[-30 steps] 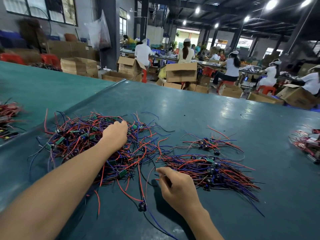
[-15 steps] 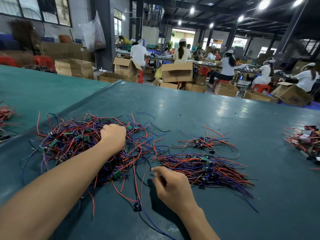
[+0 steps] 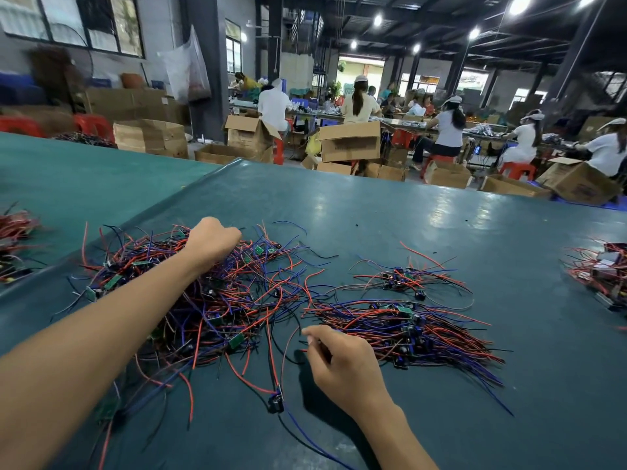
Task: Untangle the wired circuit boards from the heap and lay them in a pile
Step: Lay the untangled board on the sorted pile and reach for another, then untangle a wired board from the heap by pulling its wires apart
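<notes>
**Q:** What are the hands holding?

**A:** The left hand (image 3: 212, 240) is a knuckles-up fist on top of the heap (image 3: 210, 300), with its fingers curled down into the wires. Whether they clasp anything is hidden. The right hand (image 3: 342, 364) is curled, and its thumb and forefinger pinch a thin wire (image 3: 283, 357) just beside the pile (image 3: 407, 330).

**Q:** What do the heap and pile look like?

**A:** The heap is a loose tangle of red, blue and black wires dotted with small green boards. To its right, the pile's wires lie roughly parallel, with dark parts among them. Both rest on a glossy teal table (image 3: 373, 215).

**Q:** Any containers?

**A:** Open cardboard boxes (image 3: 349, 142) stand beyond the table. Their contents can't be seen.
</notes>
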Demonstrator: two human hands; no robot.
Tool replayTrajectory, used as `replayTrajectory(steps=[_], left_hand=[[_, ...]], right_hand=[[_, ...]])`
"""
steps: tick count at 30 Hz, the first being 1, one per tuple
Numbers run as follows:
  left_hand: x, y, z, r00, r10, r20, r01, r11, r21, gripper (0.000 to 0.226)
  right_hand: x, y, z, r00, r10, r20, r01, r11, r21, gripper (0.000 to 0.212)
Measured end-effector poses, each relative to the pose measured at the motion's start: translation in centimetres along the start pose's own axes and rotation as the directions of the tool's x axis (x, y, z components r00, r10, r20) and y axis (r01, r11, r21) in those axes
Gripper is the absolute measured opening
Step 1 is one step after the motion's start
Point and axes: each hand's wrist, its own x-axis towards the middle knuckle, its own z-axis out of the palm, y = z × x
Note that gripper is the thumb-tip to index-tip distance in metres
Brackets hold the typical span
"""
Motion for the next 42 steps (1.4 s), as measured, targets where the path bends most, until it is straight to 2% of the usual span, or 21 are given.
replayTrajectory(steps=[3, 5, 10, 13, 15, 17, 19, 24, 26, 29, 31, 32, 34, 36, 37, 38, 39, 40, 42], left_hand=[[-0.2, 1.3, -0.6, 0.997, -0.069, 0.024, 0.073, 0.966, -0.246, 0.015], [-0.7, 2.4, -1.0, 0.998, -0.055, 0.043, 0.067, 0.932, -0.355, 0.013], [-2.7, 5.8, -1.4, 0.987, 0.124, 0.103, -0.065, 0.889, -0.454, 0.01], [-4.3, 7.5, -1.5, 0.965, 0.22, 0.144, -0.102, 0.819, -0.564, 0.009], [-5.5, 8.2, -1.7, 0.95, 0.264, 0.169, -0.093, 0.752, -0.652, 0.018], [-6.4, 8.5, -2.2, 0.922, 0.304, 0.241, -0.011, 0.641, -0.768, 0.023], [-7.3, 8.5, -2.5, 0.876, 0.345, 0.337, 0.129, 0.506, -0.853, 0.027], [-8.5, 6.2, -1.3, 0.782, 0.427, 0.455, 0.394, 0.227, -0.891, 0.044], [-8.8, 4.8, 0.0, 0.739, 0.444, 0.507, 0.494, 0.155, -0.855, 0.052], [-9.4, 2.9, 2.3, 0.691, 0.477, 0.544, 0.601, 0.04, -0.798, 0.053], [-9.9, 1.9, 3.9, 0.69, 0.493, 0.53, 0.589, 0.042, -0.807, 0.051], [-10.2, 1.5, 4.7, 0.715, 0.478, 0.51, 0.543, 0.079, -0.836, 0.051], [-11.0, 1.1, 6.3, 0.815, 0.414, 0.405, 0.373, 0.16, -0.914, 0.05], [-12.1, 0.6, 7.9, 0.894, 0.38, 0.235, 0.147, 0.247, -0.958, 0.047], [-12.6, 0.2, 8.5, 0.909, 0.398, 0.127, -0.014, 0.333, -0.943, 0.044], [-13.1, -0.2, 9.0, 0.891, 0.454, 0.008, -0.213, 0.434, -0.875, 0.042], [-13.5, -0.7, 9.2, 0.832, 0.547, -0.091, -0.415, 0.506, -0.757, 0.04], [-13.7, -1.2, 9.4, 0.739, 0.657, -0.152, -0.588, 0.518, -0.621, 0.04], [-13.9, -1.7, 9.4, 0.521, 0.835, -0.18, -0.815, 0.423, -0.395, 0.043]], right_hand=[[0.0, 0.0, 0.1, 1.0, 0.014, -0.009, -0.014, 1.0, -0.01, 0.015], [-0.1, 0.0, 0.2, 1.0, 0.021, -0.006, -0.021, 1.0, -0.017, 0.015], [-0.1, 0.1, 0.2, 0.999, 0.034, 0.011, -0.034, 0.999, -0.02, 0.017], [0.0, -0.1, 0.2, 0.999, 0.037, 0.018, -0.036, 0.999, -0.011, 0.018], [0.0, -0.2, 0.1, 0.999, 0.036, 0.019, -0.036, 0.999, -0.013, 0.018], [0.0, -0.3, 0.0, 0.999, 0.032, 0.023, -0.032, 0.999, -0.013, 0.017], [0.0, -0.2, 0.0, 0.999, 0.031, 0.025, -0.031, 0.999, -0.007, 0.017], [-0.1, -0.2, -0.2, 0.999, 0.036, -0.014, -0.036, 0.998, 0.042, 0.019], [-0.1, -0.3, -0.3, 0.999, 0.036, -0.039, -0.034, 0.998, 0.054, 0.02], [0.0, -0.4, -0.6, 0.995, 0.057, -0.086, -0.05, 0.995, 0.085, 0.024], [0.0, -0.5, -0.7, 0.983, 0.106, -0.15, -0.085, 0.986, 0.142, 0.026], [0.0, -0.5, -0.7, 0.974, 0.138, -0.178, -0.108, 0.98, 0.168, 0.026], [0.1, -0.4, -0.7, 0.957, 0.186, -0.221, -0.143, 0.97, 0.198, 0.027], [0.1, -0.2, -0.6, 0.943, 0.2, -0.265, -0.146, 0.967, 0.21, 0.027], [0.1, 0.0, -0.5, 0.936, 0.2, -0.289, -0.142, 0.967, 0.21, 0.026], [0.2, 0.1, -0.4, 0.928, 0.203, -0.311, -0.139, 0.967, 0.214, 0.025], [0.3, 0.2, -0.4, 0.92, 0.216, -0.327, -0.144, 0.962, 0.231, 0.024], [0.3, 0.3, -0.4, 0.911, 0.241, -0.333, -0.156, 0.952, 0.263, 0.022], [0.4, 0.2, -0.4, 0.897, 0.317, -0.309, -0.19, 0.905, 0.38, 0.021]])
